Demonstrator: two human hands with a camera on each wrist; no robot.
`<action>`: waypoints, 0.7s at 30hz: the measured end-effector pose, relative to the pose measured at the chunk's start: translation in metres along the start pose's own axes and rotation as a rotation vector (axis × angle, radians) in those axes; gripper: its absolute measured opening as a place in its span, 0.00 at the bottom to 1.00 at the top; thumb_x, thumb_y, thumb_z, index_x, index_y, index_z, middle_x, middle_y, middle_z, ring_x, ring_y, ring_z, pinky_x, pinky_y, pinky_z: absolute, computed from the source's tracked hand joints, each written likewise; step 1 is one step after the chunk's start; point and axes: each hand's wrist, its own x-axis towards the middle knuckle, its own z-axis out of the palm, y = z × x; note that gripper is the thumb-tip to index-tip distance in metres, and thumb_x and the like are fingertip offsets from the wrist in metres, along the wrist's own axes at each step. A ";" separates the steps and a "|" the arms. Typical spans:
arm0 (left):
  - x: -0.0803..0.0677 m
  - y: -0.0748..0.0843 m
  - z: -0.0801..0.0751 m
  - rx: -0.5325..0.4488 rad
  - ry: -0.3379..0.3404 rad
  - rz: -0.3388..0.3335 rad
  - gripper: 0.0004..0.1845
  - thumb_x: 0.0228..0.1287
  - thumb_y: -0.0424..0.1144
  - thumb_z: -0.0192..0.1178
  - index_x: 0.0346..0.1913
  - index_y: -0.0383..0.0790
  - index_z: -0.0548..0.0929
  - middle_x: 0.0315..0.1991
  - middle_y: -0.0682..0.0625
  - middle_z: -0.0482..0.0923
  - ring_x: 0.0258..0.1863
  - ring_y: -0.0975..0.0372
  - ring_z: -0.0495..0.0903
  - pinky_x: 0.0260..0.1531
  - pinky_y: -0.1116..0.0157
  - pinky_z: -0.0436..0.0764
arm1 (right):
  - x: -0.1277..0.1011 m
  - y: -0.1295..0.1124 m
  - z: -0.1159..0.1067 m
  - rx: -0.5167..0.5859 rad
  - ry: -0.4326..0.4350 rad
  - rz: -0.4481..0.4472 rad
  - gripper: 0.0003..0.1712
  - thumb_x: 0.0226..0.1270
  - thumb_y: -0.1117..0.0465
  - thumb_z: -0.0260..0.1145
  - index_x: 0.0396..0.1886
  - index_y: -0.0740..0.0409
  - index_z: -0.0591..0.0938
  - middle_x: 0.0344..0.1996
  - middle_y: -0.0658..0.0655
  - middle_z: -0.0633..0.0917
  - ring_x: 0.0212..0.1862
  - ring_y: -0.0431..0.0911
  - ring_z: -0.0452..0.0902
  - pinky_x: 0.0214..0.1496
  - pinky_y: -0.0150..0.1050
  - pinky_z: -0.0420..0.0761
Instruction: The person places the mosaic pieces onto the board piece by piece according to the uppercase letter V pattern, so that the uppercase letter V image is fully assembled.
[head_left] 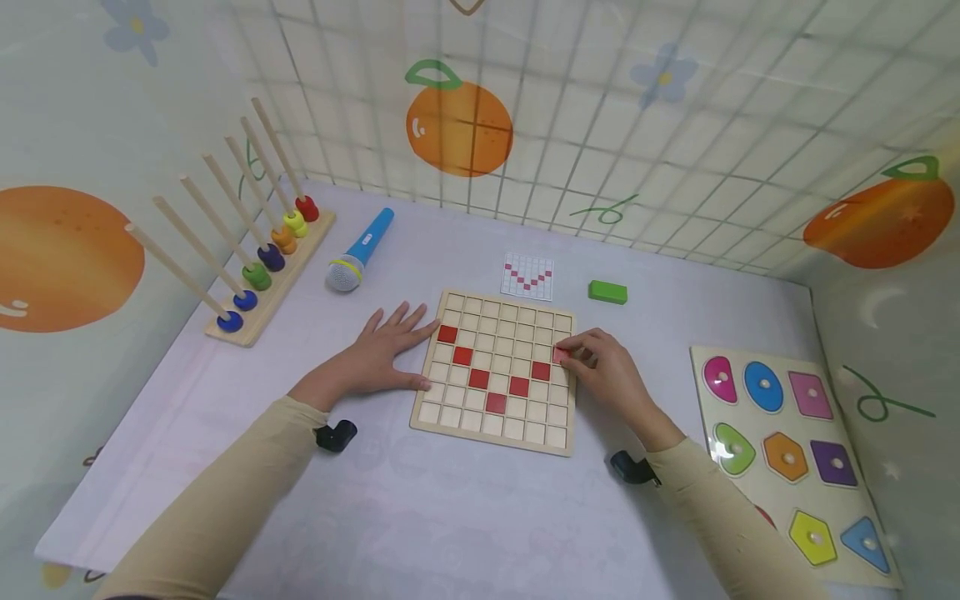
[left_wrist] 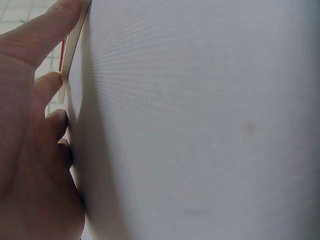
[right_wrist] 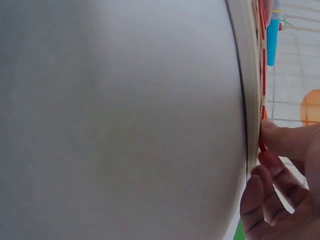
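Note:
A wooden grid board [head_left: 456,415] lies flat in front of me, with several red square tiles [head_left: 478,378] in its cells forming a V. At the board's right edge, my right hand [head_left: 611,372] pinches another red square tile [head_left: 560,356] between thumb and fingertips, over the rightmost column. The right wrist view shows that tile [right_wrist: 262,144] low at the board's rim, partly hidden by the fingers. My left hand [head_left: 378,354] rests flat with spread fingers beside the board, thumb and index fingertips right at its left edge.
Behind the board lies a card [head_left: 528,277] printed with a red V pattern, and a green block [head_left: 607,292]. A toy microphone [head_left: 363,248] and a peg stand [head_left: 272,287] with coloured beads are at left. A shape puzzle board [head_left: 761,517] lies at right, near my forearm.

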 end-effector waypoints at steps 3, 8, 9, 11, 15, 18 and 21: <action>0.000 0.000 0.000 0.007 -0.001 0.001 0.56 0.57 0.68 0.68 0.82 0.54 0.53 0.84 0.48 0.37 0.81 0.50 0.29 0.77 0.46 0.26 | 0.000 0.000 0.000 0.002 -0.011 -0.004 0.12 0.67 0.61 0.74 0.49 0.55 0.89 0.46 0.53 0.82 0.41 0.48 0.77 0.40 0.42 0.80; 0.000 0.001 -0.001 -0.002 -0.006 -0.007 0.56 0.56 0.68 0.68 0.82 0.54 0.53 0.84 0.49 0.37 0.81 0.50 0.29 0.77 0.46 0.26 | 0.000 0.000 -0.001 0.003 -0.035 -0.009 0.12 0.67 0.63 0.73 0.50 0.55 0.89 0.47 0.53 0.82 0.41 0.48 0.77 0.40 0.42 0.80; -0.001 0.002 -0.001 -0.004 -0.007 -0.008 0.56 0.56 0.68 0.68 0.82 0.54 0.53 0.84 0.49 0.37 0.81 0.50 0.29 0.77 0.46 0.26 | 0.000 0.000 -0.002 0.003 -0.037 -0.008 0.12 0.67 0.63 0.73 0.50 0.55 0.89 0.47 0.53 0.82 0.41 0.48 0.77 0.40 0.42 0.80; -0.001 0.002 -0.001 -0.001 -0.007 -0.007 0.56 0.56 0.68 0.68 0.82 0.54 0.53 0.84 0.49 0.37 0.81 0.50 0.29 0.77 0.46 0.27 | -0.001 0.000 -0.002 0.001 -0.043 -0.006 0.13 0.67 0.63 0.73 0.50 0.55 0.89 0.47 0.53 0.81 0.41 0.48 0.77 0.40 0.42 0.81; -0.001 0.002 -0.001 -0.003 -0.009 -0.007 0.56 0.56 0.68 0.68 0.82 0.54 0.53 0.84 0.49 0.37 0.81 0.50 0.29 0.77 0.46 0.27 | -0.001 0.000 -0.002 -0.004 -0.053 0.003 0.14 0.67 0.63 0.73 0.52 0.56 0.89 0.47 0.53 0.81 0.42 0.48 0.77 0.41 0.42 0.81; -0.001 0.002 -0.001 -0.001 -0.010 -0.010 0.56 0.56 0.69 0.68 0.82 0.54 0.52 0.84 0.49 0.37 0.81 0.50 0.29 0.77 0.46 0.27 | -0.001 0.000 -0.002 -0.007 -0.058 0.007 0.15 0.67 0.63 0.73 0.52 0.56 0.89 0.47 0.53 0.81 0.42 0.49 0.77 0.42 0.42 0.81; 0.000 0.000 0.000 0.002 -0.011 -0.014 0.56 0.57 0.70 0.67 0.82 0.55 0.52 0.84 0.50 0.36 0.81 0.51 0.28 0.77 0.46 0.26 | -0.001 0.000 -0.002 -0.010 -0.059 0.009 0.15 0.67 0.64 0.73 0.53 0.56 0.89 0.48 0.54 0.81 0.43 0.49 0.77 0.43 0.42 0.81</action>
